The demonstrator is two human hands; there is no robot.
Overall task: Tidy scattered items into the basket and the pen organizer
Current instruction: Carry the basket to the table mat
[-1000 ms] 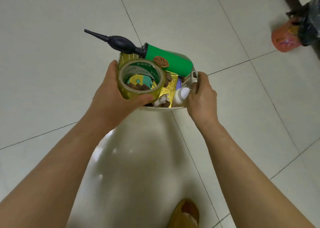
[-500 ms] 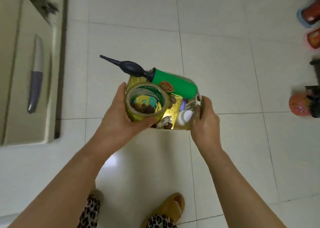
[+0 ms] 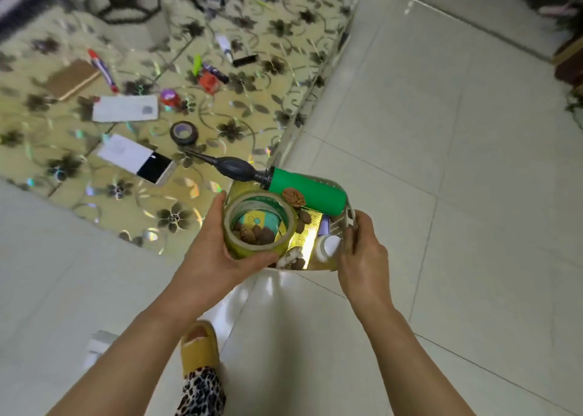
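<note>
No label I can read. My left hand (image 3: 217,254) grips the tape roll (image 3: 259,226) and basket (image 3: 342,226) at 9 o'clock; right hand (image 3: 362,258) fingers clamp its 3 o'clock rim.

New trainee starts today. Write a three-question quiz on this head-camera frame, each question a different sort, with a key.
1. True or false: the basket is resting on the flowered table.
2. Which item sticks out over the basket's rim? A) green hand pump B) a stapler C) a mug
3. Fill in: the left hand grips the basket together with a roll of clear ____.

Key
1. False: the left hand and the right hand hold it above the floor.
2. A
3. tape
</note>
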